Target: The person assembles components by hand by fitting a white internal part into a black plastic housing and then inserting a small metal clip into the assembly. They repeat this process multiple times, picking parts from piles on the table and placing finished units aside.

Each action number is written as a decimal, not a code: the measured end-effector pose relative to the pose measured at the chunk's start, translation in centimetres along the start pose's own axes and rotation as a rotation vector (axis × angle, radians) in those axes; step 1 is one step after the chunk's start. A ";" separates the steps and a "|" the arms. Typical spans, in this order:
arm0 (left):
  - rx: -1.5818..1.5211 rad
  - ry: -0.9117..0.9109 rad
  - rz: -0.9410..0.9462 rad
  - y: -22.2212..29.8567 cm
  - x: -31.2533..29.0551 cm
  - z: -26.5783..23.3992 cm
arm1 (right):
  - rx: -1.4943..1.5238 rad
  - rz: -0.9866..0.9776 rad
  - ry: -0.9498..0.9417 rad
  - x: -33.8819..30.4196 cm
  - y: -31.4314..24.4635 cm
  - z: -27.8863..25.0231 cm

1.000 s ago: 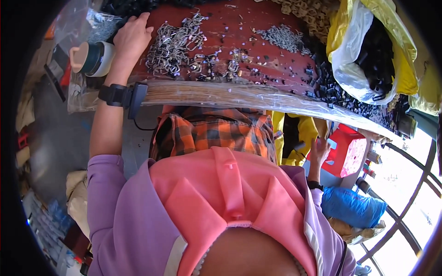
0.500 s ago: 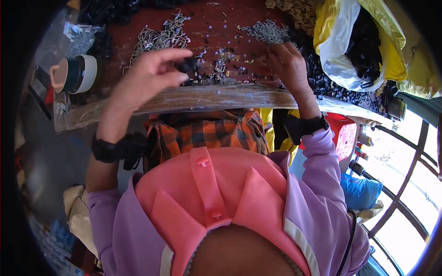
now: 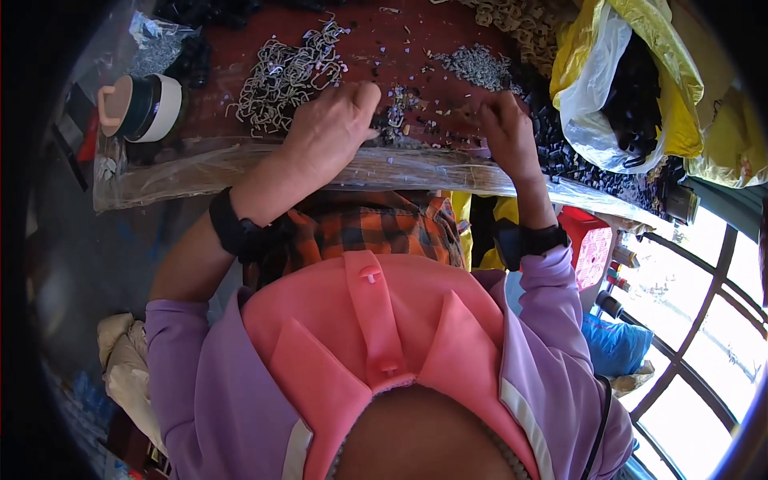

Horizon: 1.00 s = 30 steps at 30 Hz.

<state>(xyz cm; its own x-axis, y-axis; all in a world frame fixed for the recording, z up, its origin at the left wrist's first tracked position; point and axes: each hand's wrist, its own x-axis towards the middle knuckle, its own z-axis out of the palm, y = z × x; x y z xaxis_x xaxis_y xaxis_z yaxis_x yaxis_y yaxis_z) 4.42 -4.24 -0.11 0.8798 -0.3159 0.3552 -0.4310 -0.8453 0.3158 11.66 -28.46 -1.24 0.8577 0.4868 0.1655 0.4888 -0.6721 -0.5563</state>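
My left hand is over the front of the red-brown worktop, its fingers curled with thumb and forefinger facing right. Whatever lies between them is hidden. Just right of it are small loose metal and black bits. A heap of bent wire hooks lies behind and left of this hand. My right hand is near the right side, fingers bent together in a pinch; anything in it is too small to make out. Behind it sits a pile of small grey metal pieces.
Small black plastic parts cover the right front edge. Behind them stands a yellow and white plastic bag with black parts inside. Tan pieces lie at the back right. A lidded cup or jar is at the left.
My left hand has moved right and turned knuckles up; the black piece seen between its fingers is now out of sight. My right hand has drawn slightly nearer, away from the grey pile.
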 end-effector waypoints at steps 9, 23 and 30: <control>-1.439 -0.270 -0.655 3.3 1.1 -0.8 | 1.055 0.276 -0.178 -2.2 -7.0 0.6; -1.134 -0.124 -0.400 2.8 0.7 0.9 | 1.281 0.354 -0.152 -1.6 -7.9 2.2; -1.437 -0.156 -0.513 2.6 0.7 1.1 | 1.165 0.245 -0.146 -1.6 -8.1 2.0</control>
<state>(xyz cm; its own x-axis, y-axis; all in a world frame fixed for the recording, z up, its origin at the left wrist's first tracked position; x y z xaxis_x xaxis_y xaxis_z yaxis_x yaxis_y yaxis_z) 4.17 -7.09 0.02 0.9617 -0.2477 -0.1176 0.1730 0.2154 0.9611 6.00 -22.67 1.32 0.8446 0.5259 -0.1000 -0.1881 0.1166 -0.9752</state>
